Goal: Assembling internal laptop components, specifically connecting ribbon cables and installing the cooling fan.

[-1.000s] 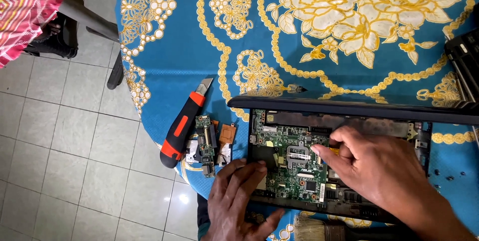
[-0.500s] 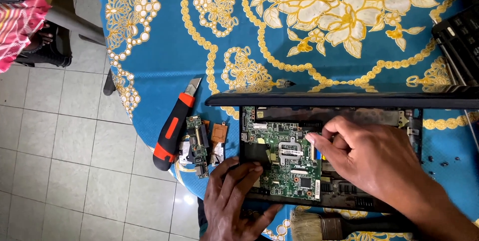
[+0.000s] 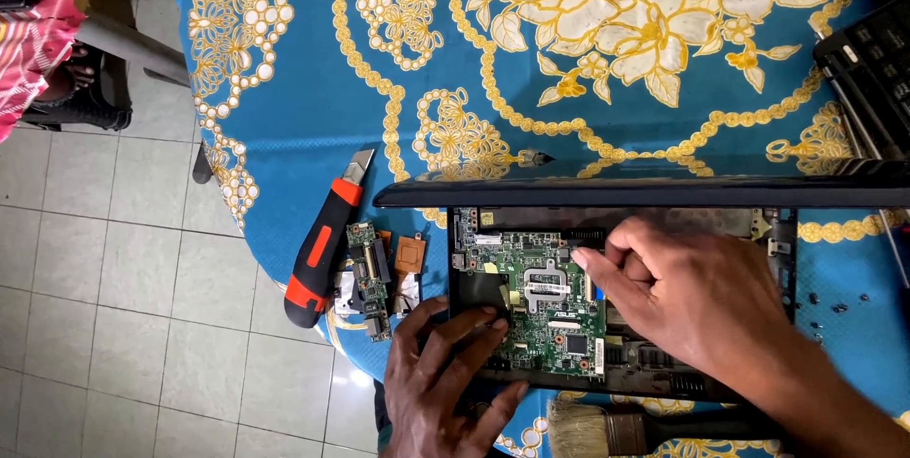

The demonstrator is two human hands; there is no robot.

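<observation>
Left hand (image 3: 445,373) rests spread, fingers on the near-left edge of the green circuit board (image 3: 545,302), holding nothing; right hand (image 3: 692,302) pinches narrow at the board's top right, whatever it grips hidden. Board sits in the open black laptop shell (image 3: 777,249) at the bench (image 3: 313,88) edge. Risk: levering could crack it or tear a connector; orange-and-black utility knife (image 3: 322,240) and small loose boards (image 3: 370,278) could fall off.

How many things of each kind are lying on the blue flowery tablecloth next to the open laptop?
Utility knife, red and black: 1
Small loose circuit board: 1
Small copper-coloured part: 1
Brush: 1
Black keyboard at the edge: 1
Total: 5
</observation>
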